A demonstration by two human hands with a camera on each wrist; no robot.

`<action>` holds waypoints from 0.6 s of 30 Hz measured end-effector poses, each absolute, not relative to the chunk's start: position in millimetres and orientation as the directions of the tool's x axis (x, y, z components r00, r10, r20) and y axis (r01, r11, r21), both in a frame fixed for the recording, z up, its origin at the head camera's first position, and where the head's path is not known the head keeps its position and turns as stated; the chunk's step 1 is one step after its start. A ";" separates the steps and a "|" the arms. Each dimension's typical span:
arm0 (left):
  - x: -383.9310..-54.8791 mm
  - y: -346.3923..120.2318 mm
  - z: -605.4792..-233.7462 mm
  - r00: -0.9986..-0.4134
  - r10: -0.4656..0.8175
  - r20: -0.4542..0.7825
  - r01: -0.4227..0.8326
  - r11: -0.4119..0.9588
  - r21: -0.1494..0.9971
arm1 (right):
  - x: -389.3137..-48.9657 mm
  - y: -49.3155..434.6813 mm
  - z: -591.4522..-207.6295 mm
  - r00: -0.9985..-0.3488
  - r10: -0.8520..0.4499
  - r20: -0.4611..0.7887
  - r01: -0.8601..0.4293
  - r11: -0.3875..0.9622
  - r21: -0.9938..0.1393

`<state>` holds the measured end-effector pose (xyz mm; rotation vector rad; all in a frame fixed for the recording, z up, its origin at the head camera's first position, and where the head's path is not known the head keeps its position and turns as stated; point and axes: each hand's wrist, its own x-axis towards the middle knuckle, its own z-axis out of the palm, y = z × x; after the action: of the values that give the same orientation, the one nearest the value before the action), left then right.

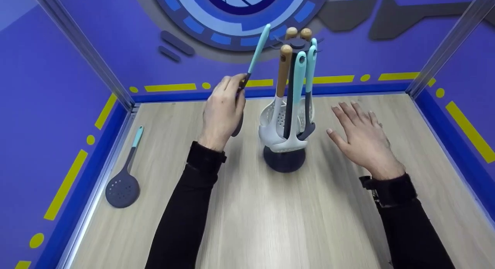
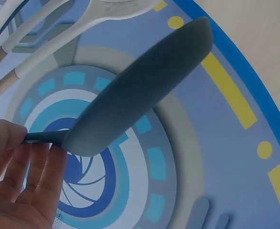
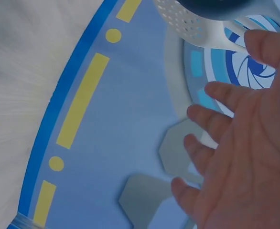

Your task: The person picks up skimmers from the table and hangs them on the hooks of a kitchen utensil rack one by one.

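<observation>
In the head view my left hand (image 1: 222,108) grips a dark grey kitchen utensil with a mint handle (image 1: 260,48), left of the utensil stand. The left wrist view shows its long, smooth head (image 2: 140,90) slanting up from the fingers. A utensil stand with a round dark base (image 1: 284,160) stands at the centre, hung with several utensils, among them a wooden-handled white ladle (image 1: 271,133) and a mint-handled light utensil (image 1: 299,79). My right hand (image 1: 361,143) is to the right of the stand, fingers spread and palm empty.
On the left of the wooden table (image 1: 247,222) lies a dark grey skimmer (image 1: 122,188) with a mint handle. Blue printed panels (image 1: 69,126) with yellow dashes border the table at the back and on both sides, with metal posts at the corners.
</observation>
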<state>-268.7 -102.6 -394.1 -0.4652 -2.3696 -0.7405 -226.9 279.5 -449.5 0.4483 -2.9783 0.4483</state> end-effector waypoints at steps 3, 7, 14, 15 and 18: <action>-269.2 -99.9 -392.5 -0.749 0.155 0.644 0.492 0.781 0.384 | -226.6 281.9 -453.7 -0.961 -0.252 0.116 -0.275 0.917 -0.288; -269.6 -97.0 -390.8 -0.744 0.167 0.647 0.505 0.775 0.380 | -227.8 284.4 -457.1 -0.967 -0.234 0.105 -0.255 0.921 -0.293; -270.8 -95.4 -392.0 -0.748 0.164 0.644 0.500 0.777 0.383 | -229.3 287.1 -459.5 -0.967 -0.238 0.089 -0.254 0.922 -0.291; -271.2 -95.4 -392.4 -0.749 0.160 0.642 0.496 0.779 0.384 | -229.3 287.4 -459.6 -0.967 -0.238 0.089 -0.254 0.922 -0.291; -271.4 -95.4 -393.5 -0.756 0.146 0.638 0.480 0.787 0.388 | -228.6 288.2 -459.9 -0.966 -0.239 0.098 -0.257 0.919 -0.297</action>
<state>-271.4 -95.4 -393.5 -0.4637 -2.3742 -0.7312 -228.6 288.2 -459.9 0.3906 -3.0188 0.4797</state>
